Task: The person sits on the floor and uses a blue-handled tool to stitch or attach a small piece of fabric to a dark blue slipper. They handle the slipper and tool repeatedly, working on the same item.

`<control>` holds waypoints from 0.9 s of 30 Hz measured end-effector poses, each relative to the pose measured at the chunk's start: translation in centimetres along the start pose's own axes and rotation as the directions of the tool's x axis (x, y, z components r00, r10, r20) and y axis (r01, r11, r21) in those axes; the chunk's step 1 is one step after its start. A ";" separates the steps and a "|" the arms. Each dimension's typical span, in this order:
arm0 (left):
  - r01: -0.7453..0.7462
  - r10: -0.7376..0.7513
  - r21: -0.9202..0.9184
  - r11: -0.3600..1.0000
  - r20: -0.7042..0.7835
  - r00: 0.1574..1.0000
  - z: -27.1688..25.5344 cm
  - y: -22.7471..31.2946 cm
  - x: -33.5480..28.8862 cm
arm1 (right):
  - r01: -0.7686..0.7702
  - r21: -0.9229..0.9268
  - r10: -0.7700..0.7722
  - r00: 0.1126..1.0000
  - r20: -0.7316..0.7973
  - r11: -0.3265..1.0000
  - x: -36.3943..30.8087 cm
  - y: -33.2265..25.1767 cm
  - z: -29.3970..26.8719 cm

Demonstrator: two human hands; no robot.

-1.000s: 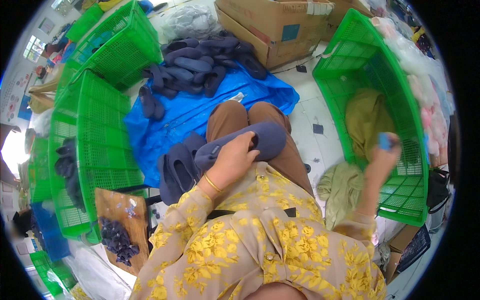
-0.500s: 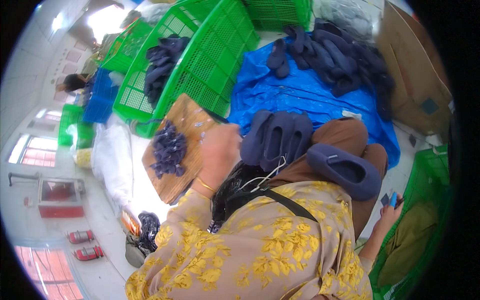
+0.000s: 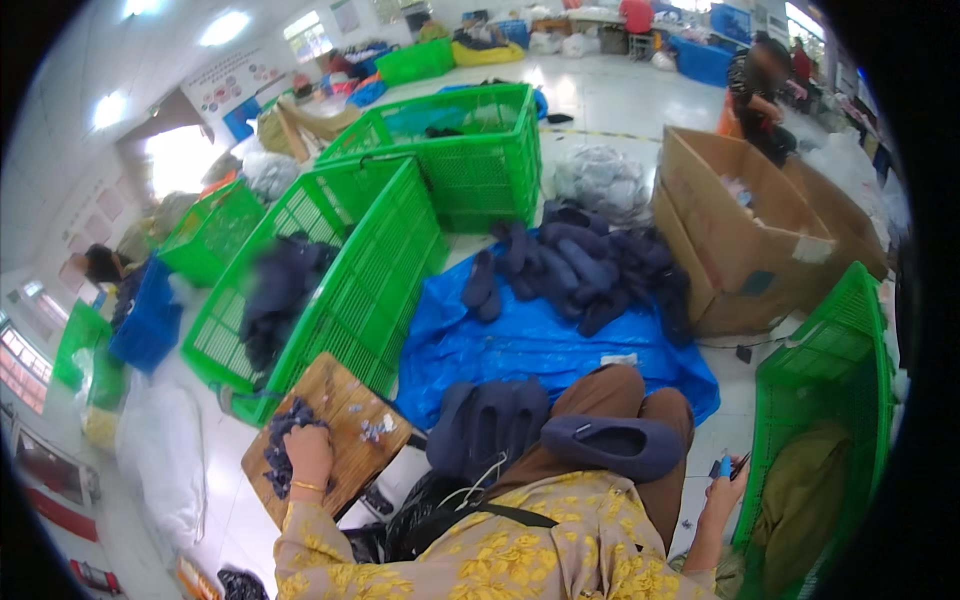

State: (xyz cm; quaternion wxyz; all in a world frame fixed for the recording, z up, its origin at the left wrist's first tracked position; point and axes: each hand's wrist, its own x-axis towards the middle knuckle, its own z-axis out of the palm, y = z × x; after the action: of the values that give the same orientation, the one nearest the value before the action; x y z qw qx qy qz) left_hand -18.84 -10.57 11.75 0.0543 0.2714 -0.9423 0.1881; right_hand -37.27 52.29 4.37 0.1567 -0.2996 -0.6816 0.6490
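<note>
My left hand (image 3: 308,455) reaches down onto a heap of small dark navy pieces (image 3: 284,440) on a wooden board (image 3: 345,400). Its fingertips are buried among the pieces, so I cannot see what they grip. At the right side, my right hand (image 3: 722,492) is closed around a small blue-handled tool (image 3: 725,466) with a dark end; its exact kind is unclear. One navy slip-on shoe (image 3: 612,446) rests across my thighs. Several more navy shoes (image 3: 490,428) stand side by side at my knees, left of it.
A blue sheet (image 3: 490,350) ahead carries a pile of navy shoes (image 3: 575,265). Green crates (image 3: 345,285) stand left, one with dark items inside; another green crate (image 3: 822,330) stands close on my right. Cardboard boxes (image 3: 735,240) are beyond the sheet. Another person (image 3: 765,95) sits far right.
My left hand has moved left, from the board's near-right side onto the navy heap. The view has tilted up, showing more of the room. My right hand still holds the blue-handled tool.
</note>
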 end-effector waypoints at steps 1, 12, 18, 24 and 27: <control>0.013 -0.014 -0.082 0.997 -0.006 1.000 0.1 0.0 0.4 | 0.008 0.006 -0.008 1.000 -0.017 1.000 -0.1 -0.4 0.1; 0.013 -0.272 -0.521 0.853 -0.424 0.864 -5.7 -2.5 2.8 | 0.043 0.025 -0.042 0.998 -0.048 0.999 0.0 0.0 -1.3; 0.084 -0.293 -0.990 -0.112 0.114 0.949 -11.6 5.0 5.1 | 0.118 0.012 -0.118 0.990 0.082 0.993 -1.5 -2.9 -1.7; 0.184 0.533 -0.919 -0.348 -0.032 0.846 -14.9 23.9 4.4 | 0.451 0.099 -0.416 0.686 0.598 0.887 -10.4 -11.9 4.5; 0.340 0.723 -0.820 -0.461 -0.125 0.679 -17.2 31.4 2.0 | 0.498 -0.040 -0.331 0.632 0.701 0.866 -11.4 -12.2 4.6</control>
State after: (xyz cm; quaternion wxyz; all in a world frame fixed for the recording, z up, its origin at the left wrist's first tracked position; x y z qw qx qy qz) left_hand -37.27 19.59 17.81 -0.1043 -0.0959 -0.6188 -0.7727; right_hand -33.69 41.94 17.80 0.0094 0.1058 -0.8117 0.5743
